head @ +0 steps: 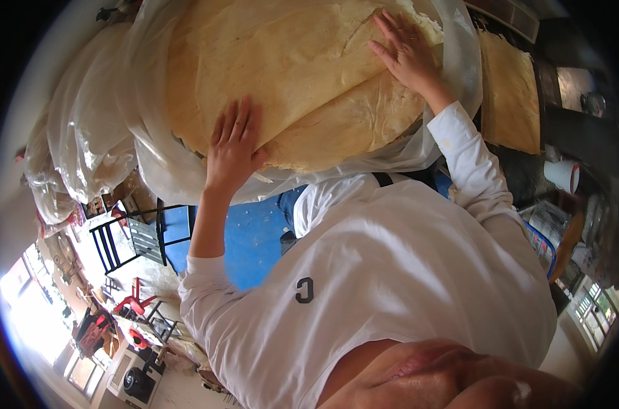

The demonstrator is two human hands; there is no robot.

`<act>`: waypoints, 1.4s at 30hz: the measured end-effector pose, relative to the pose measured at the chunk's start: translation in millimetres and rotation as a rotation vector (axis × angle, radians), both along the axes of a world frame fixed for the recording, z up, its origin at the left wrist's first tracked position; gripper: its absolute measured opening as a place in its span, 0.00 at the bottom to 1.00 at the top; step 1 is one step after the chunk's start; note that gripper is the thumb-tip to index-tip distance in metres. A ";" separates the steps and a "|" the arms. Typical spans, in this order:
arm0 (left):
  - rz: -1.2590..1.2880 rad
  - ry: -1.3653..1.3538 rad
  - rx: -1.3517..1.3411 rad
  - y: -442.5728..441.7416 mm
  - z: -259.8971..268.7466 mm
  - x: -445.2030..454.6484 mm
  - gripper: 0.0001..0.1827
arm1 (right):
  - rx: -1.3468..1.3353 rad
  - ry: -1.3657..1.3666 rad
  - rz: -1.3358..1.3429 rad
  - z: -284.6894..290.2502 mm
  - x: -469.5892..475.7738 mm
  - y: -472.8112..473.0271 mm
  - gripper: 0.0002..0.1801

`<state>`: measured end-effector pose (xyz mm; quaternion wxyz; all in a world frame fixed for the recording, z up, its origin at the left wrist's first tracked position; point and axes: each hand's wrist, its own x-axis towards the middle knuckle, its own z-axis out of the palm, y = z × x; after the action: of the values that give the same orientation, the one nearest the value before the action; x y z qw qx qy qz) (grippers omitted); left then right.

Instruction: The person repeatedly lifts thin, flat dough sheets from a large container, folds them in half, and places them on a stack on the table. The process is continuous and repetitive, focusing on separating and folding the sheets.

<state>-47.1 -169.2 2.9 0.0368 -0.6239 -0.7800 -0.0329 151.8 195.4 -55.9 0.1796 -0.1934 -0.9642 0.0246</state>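
A large, thin yellowish sheet (289, 71), resembling bean-curd skin, lies spread in front of me over other sheets of the same kind. Its near edge runs as a diagonal line, and a lower sheet (350, 125) shows beneath it. My left hand (234, 145) rests palm down near the left end of that edge, fingers slightly apart. At the upper right, my right hand (404, 53) lies flat with fingers spread, close to a ragged, crinkled border. Neither hand grips anything. Clear plastic sheeting (158, 168) surrounds the stack and drapes below it.
Bunched plastic (84, 138) hangs at the left. Another yellowish sheet (511, 94) is to the right, beyond my right arm, near a white cup-like container (561, 176). A black folding chair (146, 237) and a red stool (134, 301) stand at the lower left. The floor (248, 245) is blue.
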 end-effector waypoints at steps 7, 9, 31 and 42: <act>-0.078 -0.497 -0.460 10.8 87.9 -9.0 0.15 | -0.413 0.086 0.616 43.5 -16.9 -152.9 0.52; -0.036 -0.780 -0.488 49.5 79.3 -40.5 0.22 | -0.142 -0.157 0.576 38.4 -23.7 -208.2 0.43; 0.178 -0.162 0.289 123.9 -31.9 35.3 0.45 | -1.867 -0.092 -0.116 81.6 28.7 -130.4 0.14; 0.386 -0.112 0.242 144.3 -36.0 -67.7 0.39 | -0.067 0.086 0.313 12.0 0.8 -62.4 0.34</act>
<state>-114.8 -24.9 -33.1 0.0734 -0.4513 -0.8761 -0.1531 152.6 133.0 -43.9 0.2082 -0.0453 -0.9726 0.0925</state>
